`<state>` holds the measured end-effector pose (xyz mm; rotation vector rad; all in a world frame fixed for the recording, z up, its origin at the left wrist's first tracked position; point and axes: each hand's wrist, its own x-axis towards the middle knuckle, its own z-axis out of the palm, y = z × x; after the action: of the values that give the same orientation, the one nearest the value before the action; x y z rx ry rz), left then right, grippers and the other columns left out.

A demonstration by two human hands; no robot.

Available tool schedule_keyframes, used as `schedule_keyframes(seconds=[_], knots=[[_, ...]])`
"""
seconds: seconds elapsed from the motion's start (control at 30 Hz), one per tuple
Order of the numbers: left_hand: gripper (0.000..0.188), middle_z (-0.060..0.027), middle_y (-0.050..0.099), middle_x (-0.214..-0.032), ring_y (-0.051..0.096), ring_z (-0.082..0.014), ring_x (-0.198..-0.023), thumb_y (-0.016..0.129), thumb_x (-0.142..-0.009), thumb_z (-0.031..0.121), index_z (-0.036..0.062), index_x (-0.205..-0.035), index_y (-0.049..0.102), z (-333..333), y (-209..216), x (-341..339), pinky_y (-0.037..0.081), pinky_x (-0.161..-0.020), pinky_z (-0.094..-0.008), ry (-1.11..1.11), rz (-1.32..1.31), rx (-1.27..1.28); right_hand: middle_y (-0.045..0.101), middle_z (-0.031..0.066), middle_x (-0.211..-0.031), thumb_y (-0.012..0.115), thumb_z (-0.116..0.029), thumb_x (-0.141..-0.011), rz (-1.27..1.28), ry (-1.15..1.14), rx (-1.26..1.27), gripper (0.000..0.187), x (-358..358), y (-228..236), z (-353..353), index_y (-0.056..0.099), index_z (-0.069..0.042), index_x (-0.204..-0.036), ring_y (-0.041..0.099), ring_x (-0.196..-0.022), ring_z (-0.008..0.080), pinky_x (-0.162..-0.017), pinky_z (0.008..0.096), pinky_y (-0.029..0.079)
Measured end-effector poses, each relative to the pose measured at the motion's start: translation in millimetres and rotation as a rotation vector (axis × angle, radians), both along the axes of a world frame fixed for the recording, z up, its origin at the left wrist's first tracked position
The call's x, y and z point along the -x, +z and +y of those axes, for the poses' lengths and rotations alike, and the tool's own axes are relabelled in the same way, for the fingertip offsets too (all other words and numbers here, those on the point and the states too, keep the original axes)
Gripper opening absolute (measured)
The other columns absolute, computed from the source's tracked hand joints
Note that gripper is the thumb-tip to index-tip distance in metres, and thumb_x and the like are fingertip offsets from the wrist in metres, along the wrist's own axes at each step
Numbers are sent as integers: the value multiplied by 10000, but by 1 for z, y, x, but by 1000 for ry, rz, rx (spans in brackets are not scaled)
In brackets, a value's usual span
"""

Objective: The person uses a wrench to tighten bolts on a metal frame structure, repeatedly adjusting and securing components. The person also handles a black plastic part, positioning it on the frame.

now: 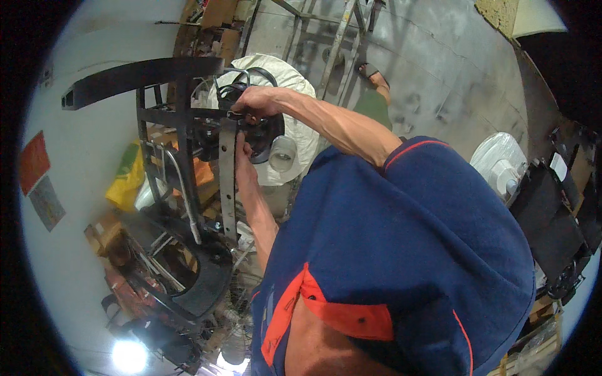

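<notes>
A black metal frame point(182, 94) stands to my left, with a long curved black bar point(144, 72) at its top. Below hangs a grey flat metal bar with round holes point(227, 182). At that bar's upper end my right hand point(256, 103) is closed, its fingers bent around a small dark piece that I cannot make out. Just beneath it, my left hand point(244, 147) lies along the bar's edge with its index finger stretched upward. The other left fingers are partly hidden. Black round parts point(269, 128) sit just behind my hands.
A white round sheet point(301, 81) holds a pale cylindrical container point(283, 155). Yellow bags point(125, 178), cartons point(103, 235) and a black seat-like part point(210, 282) crowd the left. A ladder-like metal stand point(338, 56) is beyond, near my sandalled foot point(374, 75). Wrapped white goods point(500, 163) lie right.
</notes>
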<state>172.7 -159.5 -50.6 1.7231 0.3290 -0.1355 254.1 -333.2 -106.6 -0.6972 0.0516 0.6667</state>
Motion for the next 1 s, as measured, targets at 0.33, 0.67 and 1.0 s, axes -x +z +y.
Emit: schedule_keyframes(seconds=[0.33, 0.67, 1.0], knots=[[154, -34, 665, -920, 432, -46, -591, 691, -930, 92, 55, -1077, 664, 7, 6, -4, 300, -495, -210, -110, -13, 58, 572, 27, -668, 678, -109, -901, -20, -2, 43, 182, 10, 5, -1, 652, -48, -731, 531, -541, 143, -493, 317, 434], [228, -59, 649, -955, 403, -80, -610, 672, -925, 50, 50, -1149, 625, 15, -4, -3, 311, -539, -237, -66, 1, 206, 546, 22, -652, 719, -181, -895, -55, 4, 54, 234, 5, 9, -5, 618, -73, -713, 485, -557, 142, -502, 327, 395], [122, -8, 601, -881, 431, -83, -646, 682, -927, 46, 56, -1045, 655, -18, 16, 6, 339, -569, -235, -35, -143, -17, 585, 13, -695, 703, -220, -931, -49, 28, 28, 237, 2, 6, -6, 685, -43, -774, 502, -573, 128, -520, 311, 415]])
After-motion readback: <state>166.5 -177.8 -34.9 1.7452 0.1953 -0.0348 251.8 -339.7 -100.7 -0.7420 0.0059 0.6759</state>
